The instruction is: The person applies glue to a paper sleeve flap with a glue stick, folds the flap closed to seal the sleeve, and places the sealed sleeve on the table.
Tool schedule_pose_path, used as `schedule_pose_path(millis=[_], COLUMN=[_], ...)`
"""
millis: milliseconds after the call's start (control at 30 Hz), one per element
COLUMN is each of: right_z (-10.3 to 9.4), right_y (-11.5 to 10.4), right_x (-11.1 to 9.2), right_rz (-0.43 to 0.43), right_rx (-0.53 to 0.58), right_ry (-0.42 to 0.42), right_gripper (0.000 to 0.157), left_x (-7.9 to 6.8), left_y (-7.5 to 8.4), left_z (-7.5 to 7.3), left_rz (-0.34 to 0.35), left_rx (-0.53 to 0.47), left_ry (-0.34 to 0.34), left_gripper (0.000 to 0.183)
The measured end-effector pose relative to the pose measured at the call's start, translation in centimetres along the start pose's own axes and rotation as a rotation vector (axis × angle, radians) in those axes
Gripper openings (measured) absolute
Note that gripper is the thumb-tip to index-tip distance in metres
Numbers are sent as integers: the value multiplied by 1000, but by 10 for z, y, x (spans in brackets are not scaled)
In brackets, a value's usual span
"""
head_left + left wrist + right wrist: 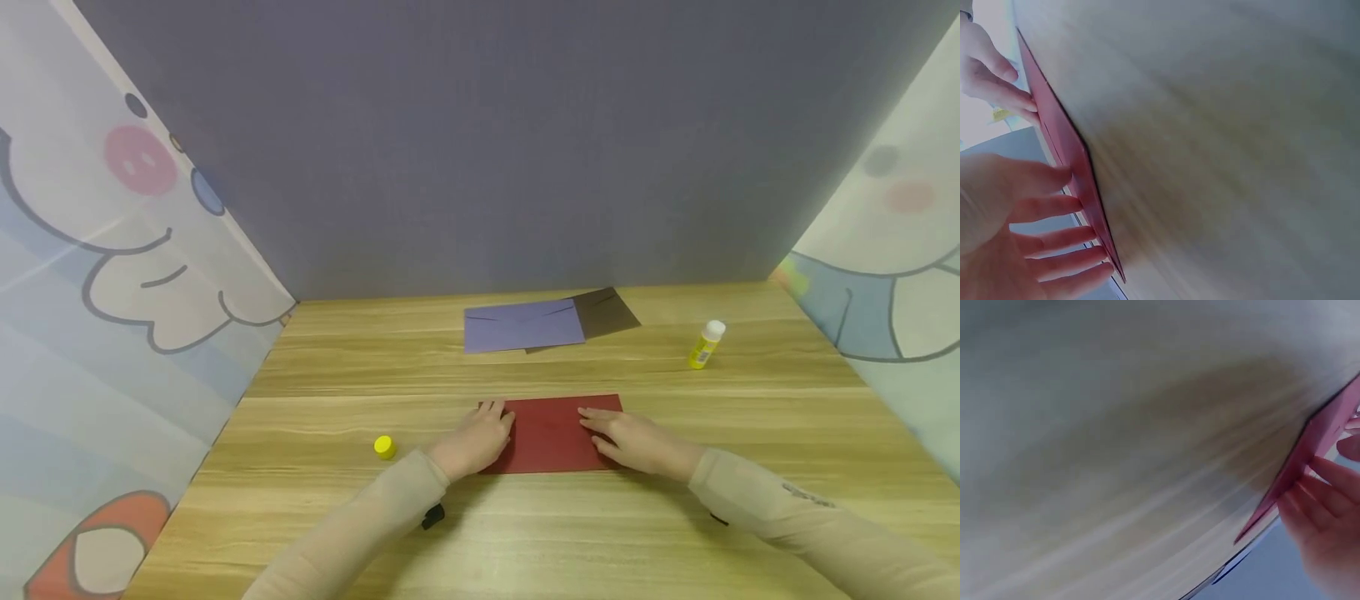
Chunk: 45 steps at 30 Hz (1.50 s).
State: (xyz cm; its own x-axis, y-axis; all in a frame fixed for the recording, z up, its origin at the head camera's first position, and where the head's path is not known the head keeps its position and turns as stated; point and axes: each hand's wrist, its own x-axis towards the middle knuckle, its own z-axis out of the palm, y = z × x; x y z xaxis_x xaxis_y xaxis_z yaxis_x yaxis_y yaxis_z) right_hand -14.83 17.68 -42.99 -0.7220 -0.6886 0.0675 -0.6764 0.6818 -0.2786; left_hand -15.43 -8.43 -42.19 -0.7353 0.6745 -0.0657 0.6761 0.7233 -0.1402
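A dark red envelope (553, 435) lies flat on the wooden table in the head view, its long side toward me. My left hand (480, 435) rests on its left end, the extended fingertips touching the paper. On the right end, the fingers of my right hand (637, 442) press down, spread and nearly straight. In the left wrist view the red envelope (1075, 156) appears edge-on, with the fingertips of the left hand (1041, 231) along its face. The right wrist view shows the right hand (1329, 503) with fingertips against the red envelope (1304, 453).
A purple envelope (521, 326) overlaps a brown envelope (609, 313) at the back of the table. The glue stick (707, 345), yellow with a white end, stands at back right. A small yellow cap (385, 447) sits left of my left hand. A grey panel (510, 150) rises behind.
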Motion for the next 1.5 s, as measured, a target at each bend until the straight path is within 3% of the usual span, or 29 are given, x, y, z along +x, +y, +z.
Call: schedule_pose_path(millis=[200, 333, 433, 567, 700, 800, 967, 1333, 1500], right_z=[-1, -4, -6, -10, -14, -16, -18, -27, -28], right_y=[-1, -2, -1, -2, -5, -6, -5, -11, -14], right_x=[-6, -8, -10, -12, -15, -18, -23, -27, -27], right_rz=[34, 69, 101, 184, 311, 388, 431, 637, 700], right_rx=[-31, -5, 23, 92, 243, 387, 569, 848, 999], right_ry=[61, 126, 176, 221, 221, 209, 221, 157, 150], right_gripper=[26, 23, 20, 19, 25, 30, 35, 43, 44], left_x=[-4, -7, -11, -17, -22, -26, -30, -32, -32], left_y=[-1, -1, -2, -2, -3, -4, -6, -7, -7], left_z=[0, -4, -7, -11, -12, -11, -12, -11, -11], left_rz=[-42, -72, -118, -248, -367, -413, -485, -725, -774], left_rx=[-41, -83, -169, -394, -627, -784, -1064, -1516, -1668], left_ry=[90, 85, 83, 80, 98, 124, 138, 110, 87], left_gripper=[26, 24, 25, 33, 40, 42, 45, 47, 45])
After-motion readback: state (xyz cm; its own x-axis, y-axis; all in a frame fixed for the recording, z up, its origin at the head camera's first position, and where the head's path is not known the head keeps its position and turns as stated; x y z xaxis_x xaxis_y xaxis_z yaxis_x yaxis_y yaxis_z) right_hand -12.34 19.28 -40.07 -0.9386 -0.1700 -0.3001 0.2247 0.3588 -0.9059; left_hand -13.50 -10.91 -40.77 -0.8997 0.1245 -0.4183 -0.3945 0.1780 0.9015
